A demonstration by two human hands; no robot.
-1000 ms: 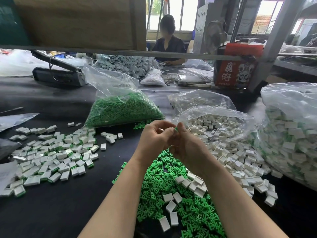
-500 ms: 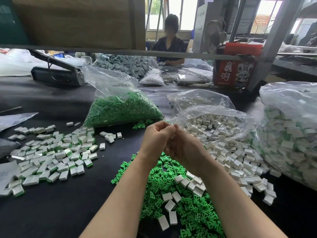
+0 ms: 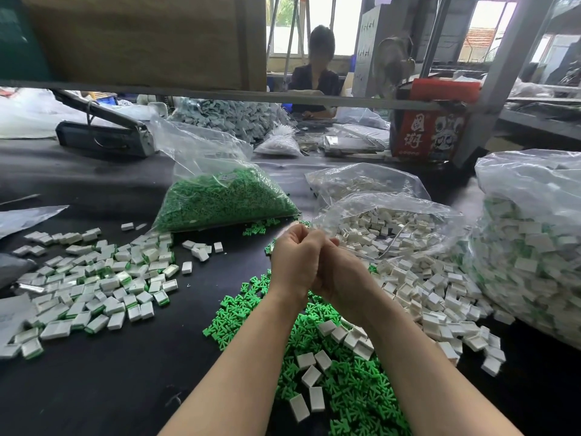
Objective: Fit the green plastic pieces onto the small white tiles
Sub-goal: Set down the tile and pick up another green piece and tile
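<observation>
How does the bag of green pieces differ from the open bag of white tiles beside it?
The bag of green pieces holds dark green parts and lies farther left; the bag of white tiles holds white blocks. The green bag keeps nearly all its contents inside, while the white bag's mouth gapes and tiles spill toward the hands. Both are clear plastic on the black table.

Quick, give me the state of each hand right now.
Left hand: fingers curled, pressed against the right; what it holds is hidden.
Right hand: fingers curled too; whether it holds anything cannot be told.
</observation>
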